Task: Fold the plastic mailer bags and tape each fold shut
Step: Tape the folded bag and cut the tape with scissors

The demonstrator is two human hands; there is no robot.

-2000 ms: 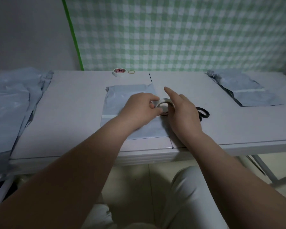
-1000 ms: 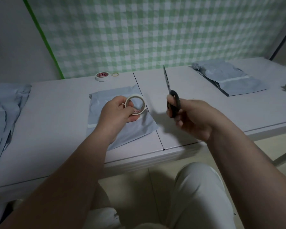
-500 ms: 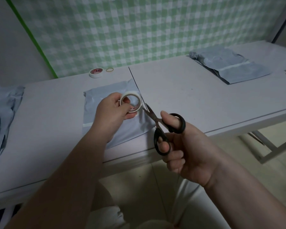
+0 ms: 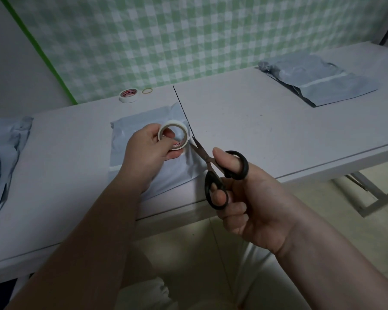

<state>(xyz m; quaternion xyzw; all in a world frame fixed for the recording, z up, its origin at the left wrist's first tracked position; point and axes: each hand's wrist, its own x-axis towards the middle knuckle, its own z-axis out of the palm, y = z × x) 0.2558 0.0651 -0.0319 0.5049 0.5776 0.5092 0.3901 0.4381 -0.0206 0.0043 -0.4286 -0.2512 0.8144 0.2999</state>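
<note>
Several loose mailers (image 4: 2, 142) wait far left. Before us a mailer (image 4: 141, 120) lies on the table (image 4: 244, 121), untaped as far as we can judge. Our left hand (image 4: 143, 153) grips the tape roll (image 4: 186, 142) above it; our right hand (image 4: 255, 204) clasps the scissors (image 4: 207, 164), blades at the tape. Seemingly finished bags (image 4: 318, 86) sit far right. The roll's red label is illegible.

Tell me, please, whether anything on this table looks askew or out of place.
Nothing serious. The heap of mailer bags at the table's left end lies crumpled rather than flat, and the far-right mailer is rumpled at its top.
</note>
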